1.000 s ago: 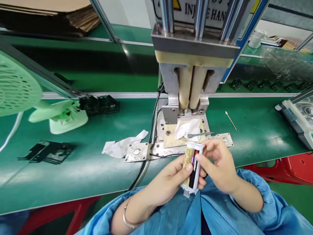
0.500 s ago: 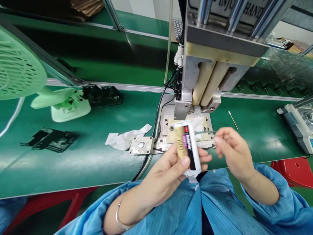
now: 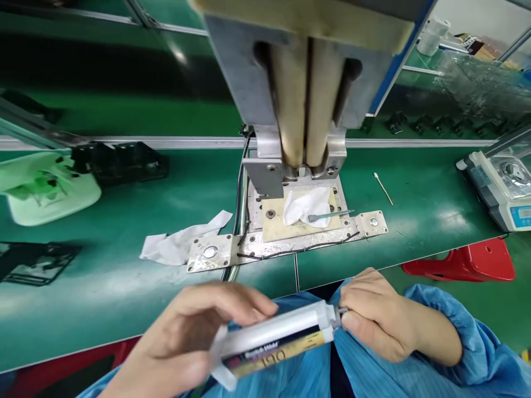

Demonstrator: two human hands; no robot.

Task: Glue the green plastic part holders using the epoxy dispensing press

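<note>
Low in front of my body, my left hand (image 3: pixel 207 326) holds a twin-barrel adhesive cartridge (image 3: pixel 282 337) near its flanged end, thumb below and fingers above. The cartridge lies almost level, its label towards me and its outlet pointing right. My right hand (image 3: pixel 377 315) is closed at that outlet, pinching the small grey tip (image 3: pixel 341 313), which the fingers mostly cover. Beyond the hands, a thin grey mixing nozzle (image 3: pixel 329 215) rests across a crumpled white tissue (image 3: pixel 305 204) on the press's cream base plate (image 3: pixel 274 229).
A metal press (image 3: pixel 302 105) towers over the base, with push buttons (image 3: pixel 211 252) (image 3: pixel 374 222) at both sides. Left are another tissue (image 3: pixel 174 243), black parts (image 3: pixel 37 262) and a green fan base (image 3: pixel 50 185). Right are a cotton swab (image 3: pixel 382 188), scale (image 3: pixel 504 182) and red stool (image 3: pixel 464 262).
The cartridge has come down towards my body and turned from upright to nearly level, outlet to the right. My right hand has moved from the nozzle's end to the outlet. The view has shifted right.
</note>
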